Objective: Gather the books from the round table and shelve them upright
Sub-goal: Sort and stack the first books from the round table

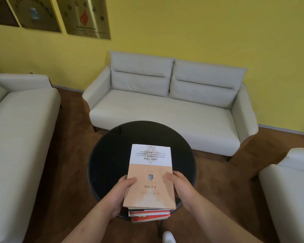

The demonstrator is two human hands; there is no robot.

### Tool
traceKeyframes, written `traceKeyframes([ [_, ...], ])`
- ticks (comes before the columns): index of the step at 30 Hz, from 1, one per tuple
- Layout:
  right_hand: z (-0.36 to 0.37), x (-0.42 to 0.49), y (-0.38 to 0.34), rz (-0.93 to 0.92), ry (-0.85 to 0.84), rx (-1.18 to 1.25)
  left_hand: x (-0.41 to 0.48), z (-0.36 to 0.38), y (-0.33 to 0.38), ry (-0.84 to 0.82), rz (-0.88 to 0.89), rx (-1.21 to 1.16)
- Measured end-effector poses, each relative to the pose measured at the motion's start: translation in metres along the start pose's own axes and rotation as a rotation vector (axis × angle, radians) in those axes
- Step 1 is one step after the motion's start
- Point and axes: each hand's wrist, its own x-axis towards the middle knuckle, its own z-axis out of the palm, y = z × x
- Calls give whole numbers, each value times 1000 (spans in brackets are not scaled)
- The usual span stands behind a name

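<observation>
lower books (150, 215): mostly hidden under top book (150, 179) | plaques (84, 16), upper left: cut by top edge, text blurred | shoe (168, 237), bottom edge: cut off | left sofa (16, 128), left edge: cut off

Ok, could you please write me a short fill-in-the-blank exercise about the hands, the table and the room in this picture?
1. The left hand and the right hand hold one stack of ____.
2. The black table below the stack is ____ in shape.
3. The wall behind the sofa is painted ____.

Missing words: books; round; yellow.
</observation>
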Motion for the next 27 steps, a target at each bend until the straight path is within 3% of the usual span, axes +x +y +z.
traceKeyframes([
  [5,-4,13,4,72,-89,23,4,9,1,-64,-47,-156],
  [10,-17,18,10,212,-230,351,9,24,-2,-72,-14,-175],
  [13,-28,23,6,235,-251,425,14,29,-4,-110,-18,-110],
  [17,-34,31,2,263,-257,355,18,29,-11,-125,6,-75],
  [27,-48,50,-3,372,-298,220,37,27,-26,30,4,-145],
])
